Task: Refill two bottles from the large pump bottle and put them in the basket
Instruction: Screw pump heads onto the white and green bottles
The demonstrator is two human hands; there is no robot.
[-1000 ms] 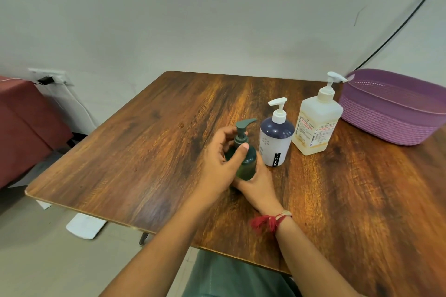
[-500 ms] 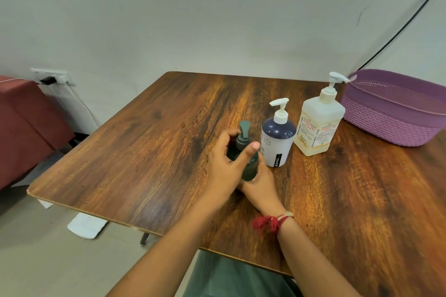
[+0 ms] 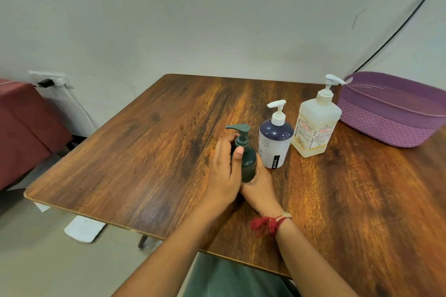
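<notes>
Wooden desk [image 3: 144, 152] beside a pale wall [image 3: 217, 19] carries all items. Green bottle [image 3: 248, 164] stands upright near the desk's middle, left grip [image 3: 224, 173] grasping its shoulder and right grip [image 3: 259, 183] grasping its base. To its right stand a navy bottle [image 3: 275, 144], the large pump bottle [image 3: 313, 128], then the basket [image 3: 391, 125].

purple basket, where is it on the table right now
In the head view the purple basket sits at the table's far right edge, just right of the large white pump bottle.
</notes>
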